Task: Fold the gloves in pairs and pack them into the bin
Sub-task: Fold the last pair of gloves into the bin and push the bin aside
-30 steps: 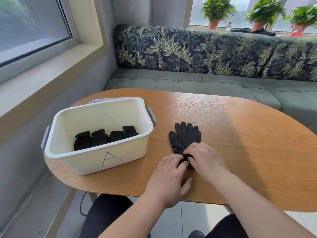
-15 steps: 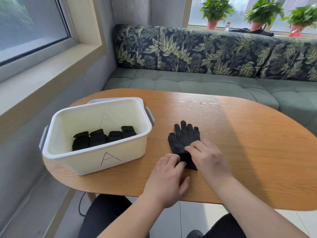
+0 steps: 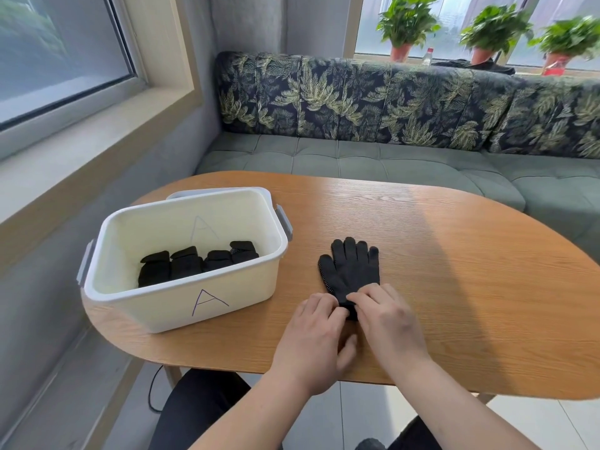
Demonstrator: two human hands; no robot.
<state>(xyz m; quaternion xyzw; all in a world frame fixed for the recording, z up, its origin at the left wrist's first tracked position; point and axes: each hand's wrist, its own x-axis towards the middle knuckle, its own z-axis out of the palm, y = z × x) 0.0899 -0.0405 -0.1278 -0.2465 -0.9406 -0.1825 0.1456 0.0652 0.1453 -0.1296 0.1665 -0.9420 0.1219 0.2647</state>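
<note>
Nearest, two bare forearms reach over dark trousers and a pale tiled floor to the near edge of an oval wooden table (image 3: 454, 287). The left hand (image 3: 313, 336) and the right hand (image 3: 389, 323) sit close together, side by side, their fingertips pinching the wrist end of a pair of black gloves (image 3: 352, 271). The gloves lie flat on the table, stacked one on the other, fingers pointing to the far side, with small pale dots showing along the left edge.

To the left of the gloves, apart from them, stands a cream plastic bin (image 3: 181, 306) with grey handles and a letter A drawn on its near wall and on its far wall. Inside it, four folded black glove bundles (image 3: 198, 263) sit in a row along the bottom.

Sunlight falls across the middle of the table, leaving the right part in shade. Beyond the table runs a grey-green cushioned bench (image 3: 389, 160) with a dark leaf-patterned backrest. A wide windowsill (image 3: 81, 151) lines the left wall under a window. On the far sill stand three potted plants (image 3: 406, 24).
</note>
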